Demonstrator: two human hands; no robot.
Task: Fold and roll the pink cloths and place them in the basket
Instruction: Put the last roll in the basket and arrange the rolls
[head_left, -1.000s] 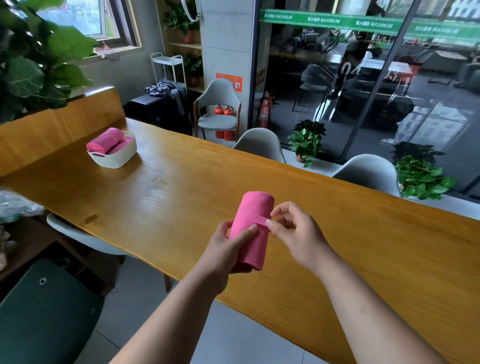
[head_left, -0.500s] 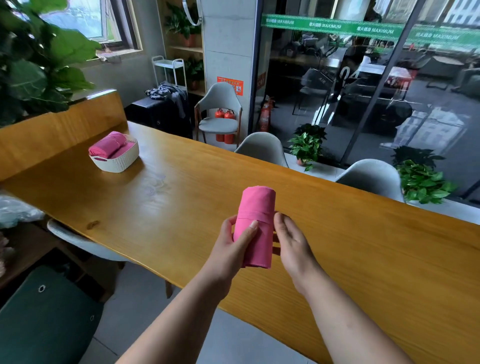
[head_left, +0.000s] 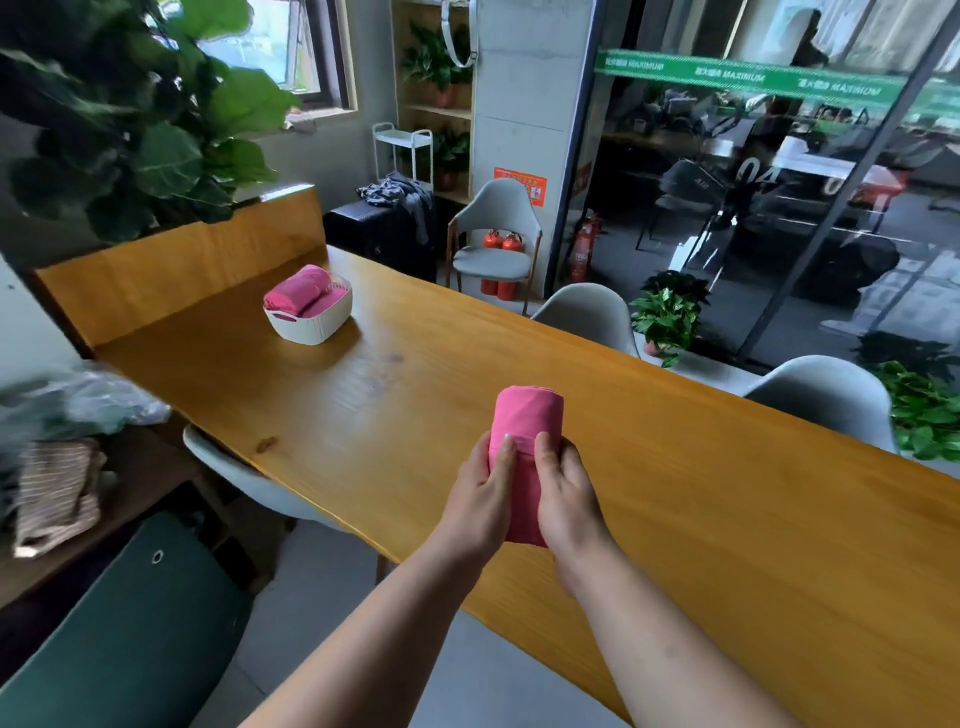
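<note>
a single head-worn wide-angle camera looks forward and down from the near long edge of a wooden table (head_left: 675, 519), close above both forearms. the left hand (head_left: 480, 501) and right hand (head_left: 569, 493) meet low at centre around a rolled pink cloth (head_left: 527, 426), the nearest things in frame. beyond and left of that grip, well apart, a white basket (head_left: 311, 325) sits toward the table's far end. beyond and right of the grip, grey chairs (head_left: 587, 317) and a glass wall (head_left: 779, 182) fill the background. straight lines bow near the frame edges.
</note>
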